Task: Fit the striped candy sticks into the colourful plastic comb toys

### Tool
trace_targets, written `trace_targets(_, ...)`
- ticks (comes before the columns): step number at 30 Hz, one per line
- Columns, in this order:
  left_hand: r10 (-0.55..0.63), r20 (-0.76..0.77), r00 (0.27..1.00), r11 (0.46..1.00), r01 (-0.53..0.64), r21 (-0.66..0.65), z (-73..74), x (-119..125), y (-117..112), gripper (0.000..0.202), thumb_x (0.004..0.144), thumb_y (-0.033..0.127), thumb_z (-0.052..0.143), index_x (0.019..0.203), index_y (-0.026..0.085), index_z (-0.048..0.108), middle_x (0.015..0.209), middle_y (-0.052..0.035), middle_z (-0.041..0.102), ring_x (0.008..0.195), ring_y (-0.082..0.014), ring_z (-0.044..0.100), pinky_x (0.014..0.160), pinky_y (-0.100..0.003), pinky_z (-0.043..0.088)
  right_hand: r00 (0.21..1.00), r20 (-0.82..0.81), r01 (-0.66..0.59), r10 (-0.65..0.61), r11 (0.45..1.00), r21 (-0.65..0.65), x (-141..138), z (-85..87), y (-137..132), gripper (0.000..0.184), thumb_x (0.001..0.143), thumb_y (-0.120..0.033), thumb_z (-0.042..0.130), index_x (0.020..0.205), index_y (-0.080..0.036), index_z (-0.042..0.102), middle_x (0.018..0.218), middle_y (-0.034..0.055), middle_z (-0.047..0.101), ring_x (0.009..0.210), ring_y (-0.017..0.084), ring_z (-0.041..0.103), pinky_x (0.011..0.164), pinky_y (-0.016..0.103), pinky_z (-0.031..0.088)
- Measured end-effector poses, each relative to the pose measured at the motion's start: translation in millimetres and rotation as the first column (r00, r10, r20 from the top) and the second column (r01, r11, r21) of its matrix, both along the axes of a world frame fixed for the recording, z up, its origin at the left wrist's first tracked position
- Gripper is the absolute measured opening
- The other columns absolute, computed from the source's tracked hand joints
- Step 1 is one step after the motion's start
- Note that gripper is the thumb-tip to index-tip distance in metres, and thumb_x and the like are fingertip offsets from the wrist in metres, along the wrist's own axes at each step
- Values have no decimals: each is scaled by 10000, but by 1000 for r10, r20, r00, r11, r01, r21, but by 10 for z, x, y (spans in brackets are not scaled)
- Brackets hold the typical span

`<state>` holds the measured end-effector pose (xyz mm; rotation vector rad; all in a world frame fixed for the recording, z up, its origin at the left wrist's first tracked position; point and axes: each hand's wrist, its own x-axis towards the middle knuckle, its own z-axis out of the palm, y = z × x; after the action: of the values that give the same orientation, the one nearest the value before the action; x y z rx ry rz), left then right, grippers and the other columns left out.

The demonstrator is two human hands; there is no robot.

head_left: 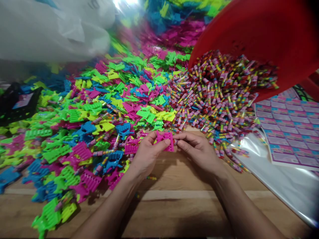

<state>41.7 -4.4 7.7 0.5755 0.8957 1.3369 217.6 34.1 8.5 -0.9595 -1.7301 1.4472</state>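
My left hand (147, 156) is closed on a pink plastic toy (169, 136) with a slatted part, thumb on top, held above the wooden table. My right hand (200, 152) pinches a small candy tube (175, 142) against the toy's right edge; most of the tube is hidden by the fingers and the toy. Left of my hands spreads a heap of green, pink, blue and yellow plastic toys (74, 116), some with tubes in or among them. A pile of candy tubes (206, 89) with coloured sweets lies beyond my right hand.
The tubes spill from a tipped red tub (254, 30) at the upper right. Printed label sheets (291, 129) lie on clear plastic film (264, 179) at the right. A large white bag (50, 30) stands at the upper left, above a black crate (20, 103). The wooden table (174, 212) shows in front.
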Motion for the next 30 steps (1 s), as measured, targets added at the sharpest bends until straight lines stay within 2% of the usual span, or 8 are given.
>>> trace_targets(6,-150,132,980,985,160,-71,26,-70,27,313,622,208,895,854,139,698,772,-4,700,670,-106,629,678,-235,510,998,-64,-13,13,1000,10,25,-39,17,207,906,-396,701,1002,-221,756,786,12,670,716,153,581,678,270,454)
trace_targets(9,-191,93,977,976,199,-84,20,-74,28,320,621,239,894,844,133,690,759,-19,698,652,-118,626,659,-245,501,999,-52,3,-1,999,45,15,-58,15,212,905,-405,698,972,-209,744,763,10,658,699,152,573,659,268,450)
trace_targets(12,-74,-139,987,997,73,-14,-1,-31,1,263,708,275,826,865,137,667,787,-20,697,700,-124,622,687,-239,486,999,5,36,-37,992,120,-12,-71,12,226,923,-411,663,937,-196,729,798,26,677,725,168,587,666,275,452)
trace_targets(14,19,-345,938,1000,-13,19,-17,0,-16,221,764,277,767,898,143,653,748,2,668,655,-112,580,632,-223,450,997,49,46,-56,982,186,-29,-80,11,226,942,-398,627,923,-193,719,825,36,691,757,185,605,681,287,455)
trace_targets(16,51,-476,878,999,-49,17,-34,13,-21,213,781,275,734,922,144,643,705,15,640,599,-109,535,567,-219,407,993,103,20,-48,968,251,-37,-87,10,204,963,-357,591,931,-199,716,836,36,701,775,194,614,693,294,451)
trace_targets(21,20,-465,885,999,-4,36,-100,2,-4,190,801,287,691,914,150,625,768,-7,654,680,-139,570,639,-242,439,986,163,-12,-37,956,294,-36,-81,-1,177,986,-292,546,957,-211,700,863,35,708,768,193,614,678,292,436)
trace_targets(26,160,-644,748,986,-86,144,-221,70,-57,133,783,196,676,891,183,598,746,24,606,673,-133,512,652,-239,394,941,334,-101,-54,898,429,-102,-80,-44,175,988,-200,507,960,-212,680,855,49,692,778,201,609,716,310,434)
trace_targets(30,217,-676,704,975,-120,189,-220,86,-68,106,805,189,661,887,190,593,778,15,607,706,-141,531,684,-250,402,939,340,-116,-53,881,458,-167,-138,-86,198,992,-158,460,990,-207,652,889,63,677,829,207,617,748,315,454)
